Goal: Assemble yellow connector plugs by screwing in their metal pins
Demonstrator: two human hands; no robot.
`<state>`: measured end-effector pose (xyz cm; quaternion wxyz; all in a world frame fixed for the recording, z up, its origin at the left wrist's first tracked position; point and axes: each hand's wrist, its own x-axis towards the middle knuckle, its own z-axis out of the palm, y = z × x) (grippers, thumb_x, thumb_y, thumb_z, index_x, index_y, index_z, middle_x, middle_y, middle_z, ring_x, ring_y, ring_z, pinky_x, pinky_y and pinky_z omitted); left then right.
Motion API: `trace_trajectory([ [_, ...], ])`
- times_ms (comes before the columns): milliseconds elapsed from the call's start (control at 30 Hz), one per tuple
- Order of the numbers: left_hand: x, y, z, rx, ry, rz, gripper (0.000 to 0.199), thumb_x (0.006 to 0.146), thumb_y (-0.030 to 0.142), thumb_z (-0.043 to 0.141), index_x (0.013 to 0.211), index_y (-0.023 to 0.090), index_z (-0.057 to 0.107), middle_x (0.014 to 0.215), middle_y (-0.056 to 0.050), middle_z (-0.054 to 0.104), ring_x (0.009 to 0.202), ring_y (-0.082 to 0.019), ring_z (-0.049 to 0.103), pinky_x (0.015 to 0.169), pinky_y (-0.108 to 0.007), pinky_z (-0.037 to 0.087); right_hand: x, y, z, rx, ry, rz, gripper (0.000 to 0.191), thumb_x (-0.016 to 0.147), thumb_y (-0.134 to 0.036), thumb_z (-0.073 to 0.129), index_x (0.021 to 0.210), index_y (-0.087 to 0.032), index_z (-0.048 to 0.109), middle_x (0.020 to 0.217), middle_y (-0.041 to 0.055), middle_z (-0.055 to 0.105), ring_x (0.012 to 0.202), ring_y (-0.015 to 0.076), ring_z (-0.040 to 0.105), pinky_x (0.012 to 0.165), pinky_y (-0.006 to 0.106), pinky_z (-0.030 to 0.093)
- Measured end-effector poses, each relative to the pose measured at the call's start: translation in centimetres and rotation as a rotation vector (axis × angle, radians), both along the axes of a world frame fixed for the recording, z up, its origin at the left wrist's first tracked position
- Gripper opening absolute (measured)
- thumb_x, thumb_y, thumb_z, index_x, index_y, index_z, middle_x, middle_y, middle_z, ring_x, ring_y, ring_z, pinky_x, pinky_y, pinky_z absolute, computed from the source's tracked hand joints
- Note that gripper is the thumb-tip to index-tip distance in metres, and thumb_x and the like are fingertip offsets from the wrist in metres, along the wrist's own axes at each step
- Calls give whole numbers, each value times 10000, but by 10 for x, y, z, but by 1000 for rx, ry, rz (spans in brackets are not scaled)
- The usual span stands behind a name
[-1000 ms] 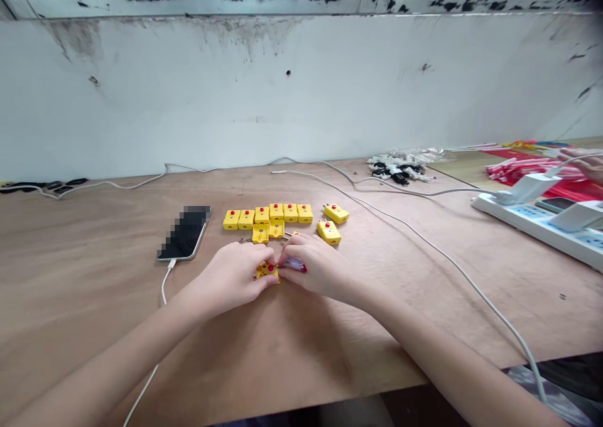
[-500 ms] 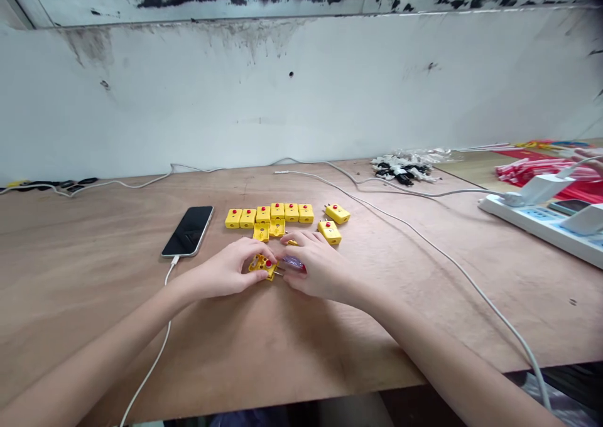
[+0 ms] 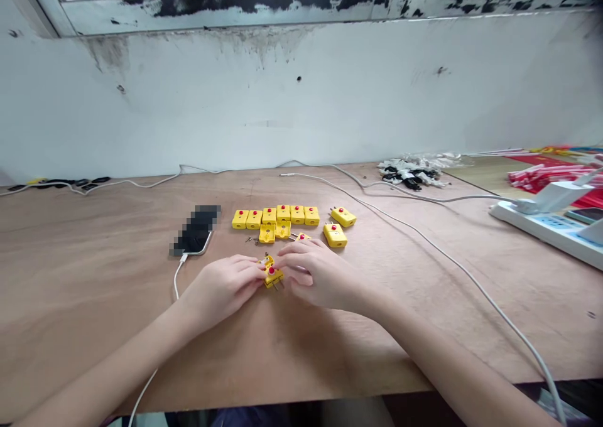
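Observation:
A small yellow two-pin plug (image 3: 273, 277) with a red dot is gripped in the fingertips of my left hand (image 3: 230, 281), above the tabletop. Its two metal pins point down to the right, and its upper end looks uncovered. My right hand (image 3: 325, 276) curls close against the plug's right side, fingertips at its edge; whatever lies inside these fingers is hidden. Just behind my right fingers lies another yellow plug (image 3: 302, 237), partly covered. Two open yellow shells (image 3: 267, 233) sit below a row of yellow connectors (image 3: 283, 213), with small screws (image 3: 248, 239) beside them.
Two more yellow plugs (image 3: 335, 235) lie right of the row. A phone (image 3: 195, 231) on a white charging cable lies to the left. A long white cable (image 3: 424, 235) crosses the right side. Farther right are a power strip (image 3: 532, 216) and black-and-white parts (image 3: 409, 172).
The plug has turned so its pins point down instead of right. My right hand has shifted; the purple clear handle it held is out of sight. The camera view has moved slightly left.

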<state>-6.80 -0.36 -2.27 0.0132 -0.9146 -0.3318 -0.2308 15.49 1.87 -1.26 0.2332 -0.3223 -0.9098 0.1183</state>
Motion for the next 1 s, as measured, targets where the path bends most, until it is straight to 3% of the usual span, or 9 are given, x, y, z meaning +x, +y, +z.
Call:
trace_trajectory([
  [100,3,-4,-6,98,-2,-31,198,942,183,445,1001,179,633,1000,-44,720,928,-186,676,803,-301,561,-2,-1,2,-1,-38,25,268,772,-42,490,867,-194,690,1009,50,695,945,182,610,863,341,423],
  [333,13,-9,-9,48,-8,125,241,954,272,431,877,167,634,889,-62,707,776,-187,682,670,-290,584,-6,-1,-1,-37,-110,6,198,848,-113,502,858,-173,691,871,56,712,846,176,633,750,288,453],
  [667,21,-14,-8,325,110,72,359,975,155,320,810,126,637,818,-97,721,705,-190,696,617,-270,580,-12,-13,9,9,-255,-44,188,826,-56,489,807,-147,652,807,57,691,701,171,617,630,279,399],
  [833,20,-12,-5,296,162,46,341,965,141,339,789,132,631,804,-87,718,697,-191,695,614,-276,579,-7,-11,3,-95,-140,-33,257,833,-41,467,908,-182,668,877,47,702,751,150,627,615,242,401],
  [1000,14,-2,-2,168,143,16,292,973,197,363,906,138,640,902,-92,723,789,-208,699,667,-302,585,-4,1,-2,-149,-87,-97,182,872,-133,508,802,-176,670,775,34,689,680,137,603,576,227,378],
])
